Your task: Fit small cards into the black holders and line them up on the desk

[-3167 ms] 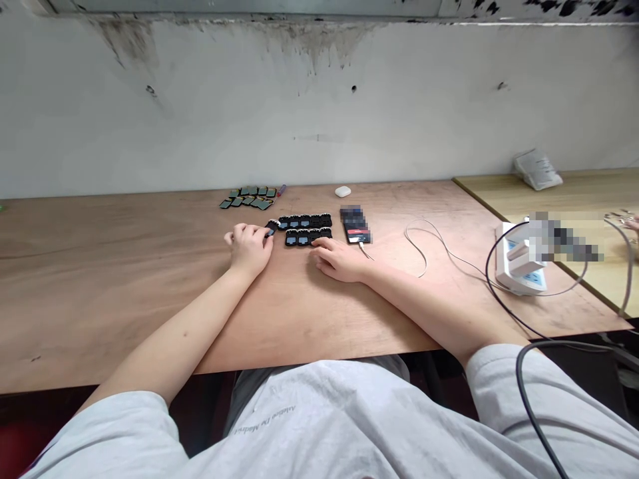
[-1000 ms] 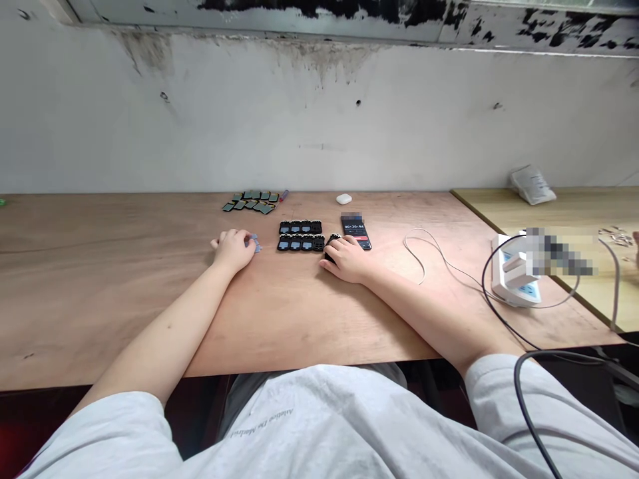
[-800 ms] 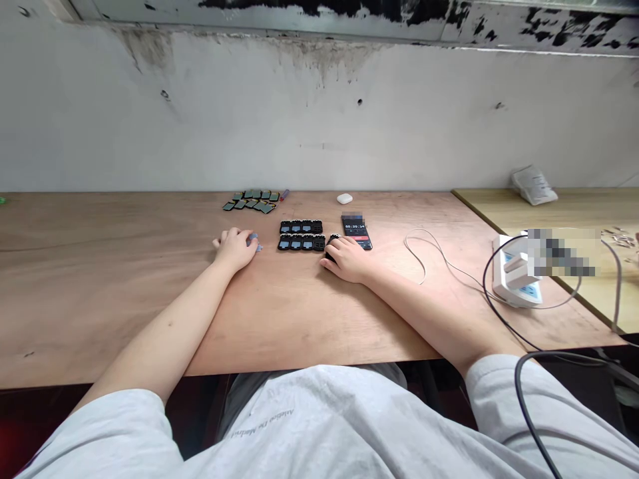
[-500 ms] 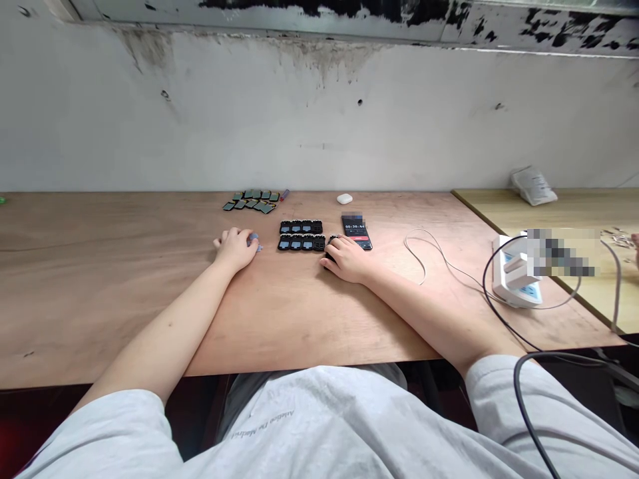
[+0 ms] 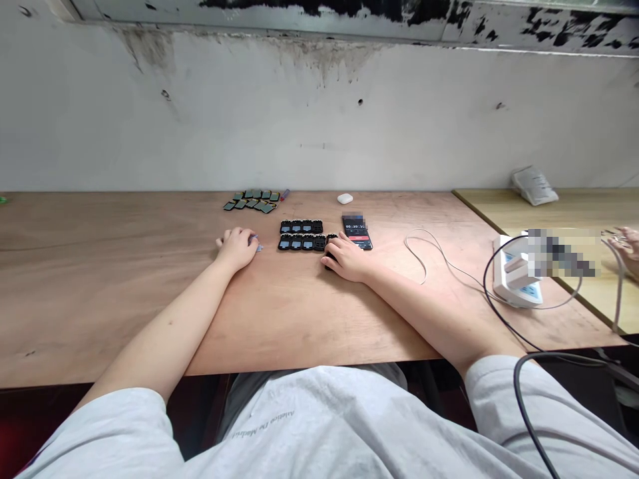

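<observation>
My left hand (image 5: 238, 249) rests on the wooden table with its fingers curled over small blue pieces (image 5: 259, 248); some peek out past the fingertips, and the grip itself is partly hidden. To its right, my right hand (image 5: 345, 258) is closed around a black plastic housing (image 5: 329, 258) at the right end of the front row, covering most of it. Black housings stand in a front row (image 5: 297, 243) and a back row (image 5: 301, 227). Most show a light blue square, while the right-hand ones look all black.
Several green-grey boards (image 5: 252, 201) lie at the back, beside a small screwdriver-like tool (image 5: 285, 195). A phone (image 5: 356, 233) showing a timer and a white earbud case (image 5: 345, 198) are near my right hand. Rightward are a power strip (image 5: 516, 279), cables and another person's hand (image 5: 626, 249).
My left fingers have shifted slightly and cover more of the blue pieces. My right hand has barely moved. The other person's hand has come further into view at the right edge.
</observation>
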The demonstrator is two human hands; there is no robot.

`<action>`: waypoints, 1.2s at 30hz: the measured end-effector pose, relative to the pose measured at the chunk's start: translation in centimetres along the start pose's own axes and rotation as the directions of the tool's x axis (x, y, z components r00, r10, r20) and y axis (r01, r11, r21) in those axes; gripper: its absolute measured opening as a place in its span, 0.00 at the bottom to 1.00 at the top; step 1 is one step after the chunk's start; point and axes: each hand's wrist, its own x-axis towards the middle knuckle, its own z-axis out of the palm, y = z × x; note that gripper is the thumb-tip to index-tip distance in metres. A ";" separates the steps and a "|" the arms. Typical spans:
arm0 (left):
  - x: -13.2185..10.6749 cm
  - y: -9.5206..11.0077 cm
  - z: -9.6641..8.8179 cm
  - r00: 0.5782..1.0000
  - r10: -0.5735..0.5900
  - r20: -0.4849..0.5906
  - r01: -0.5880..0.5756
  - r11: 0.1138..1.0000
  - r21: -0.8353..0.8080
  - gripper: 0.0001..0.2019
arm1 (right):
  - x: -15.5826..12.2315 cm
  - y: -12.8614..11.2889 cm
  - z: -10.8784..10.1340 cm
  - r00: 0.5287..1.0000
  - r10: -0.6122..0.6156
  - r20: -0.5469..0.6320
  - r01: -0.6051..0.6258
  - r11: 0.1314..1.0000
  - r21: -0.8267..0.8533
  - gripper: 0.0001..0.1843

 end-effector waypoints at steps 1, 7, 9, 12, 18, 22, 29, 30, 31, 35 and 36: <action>0.0 0.0 0.0 1.000 0.005 -0.005 -0.005 1.000 -0.002 0.18 | 0.0 0.0 0.0 1.000 0.002 0.000 -0.002 1.000 0.004 0.18; -0.1 0.0 -0.4 0.999 0.023 -0.045 -0.022 1.000 0.004 0.16 | -0.3 -0.1 0.1 0.999 -0.017 -0.030 0.015 0.999 -0.045 0.17; -0.1 -0.1 -0.4 0.998 0.030 -0.060 -0.030 1.000 -0.001 0.16 | -0.3 -0.2 0.2 0.999 -0.021 -0.041 0.019 0.998 -0.057 0.17; -0.1 -0.3 -0.5 0.997 0.029 -0.065 -0.031 0.999 -0.021 0.17 | -0.4 -0.2 0.2 0.997 -0.053 -0.052 0.050 0.997 -0.067 0.17; -0.2 -0.4 -0.6 0.989 0.006 -0.148 -0.019 0.996 -0.086 0.19 | -0.3 -0.3 0.0 0.986 -0.165 -0.028 0.164 0.986 -0.031 0.20; -0.2 -0.6 -0.6 0.967 0.019 -0.254 -0.062 0.984 -0.164 0.21 | -0.4 -0.5 -0.1 0.964 -0.266 0.032 0.264 0.963 0.053 0.19; -1.1 1.3 0.1 0.886 0.236 -0.399 -0.334 0.922 -0.196 0.14 | -0.6 -0.7 0.3 0.948 -0.317 0.014 0.316 0.947 0.058 0.17; -1.6 2.1 0.2 0.870 0.277 -0.409 -0.382 0.902 -0.202 0.13 | -0.6 -0.7 0.4 0.951 -0.308 0.017 0.307 0.950 0.047 0.18; -2.2 3.0 0.3 0.852 0.326 -0.409 -0.436 0.874 -0.212 0.12 | -0.6 -0.7 0.5 0.954 -0.300 0.019 0.299 0.954 0.038 0.18; -4.7 6.9 0.6 0.729 0.575 -0.372 -0.675 0.693 -0.253 0.09 | -0.4 -0.8 0.6 0.960 -0.278 0.025 0.277 0.960 0.036 0.19; -5.2 7.8 0.6 0.700 0.614 -0.364 -0.710 0.655 -0.259 0.10 | -0.4 -0.9 0.6 0.964 -0.264 0.026 0.263 0.963 0.051 0.18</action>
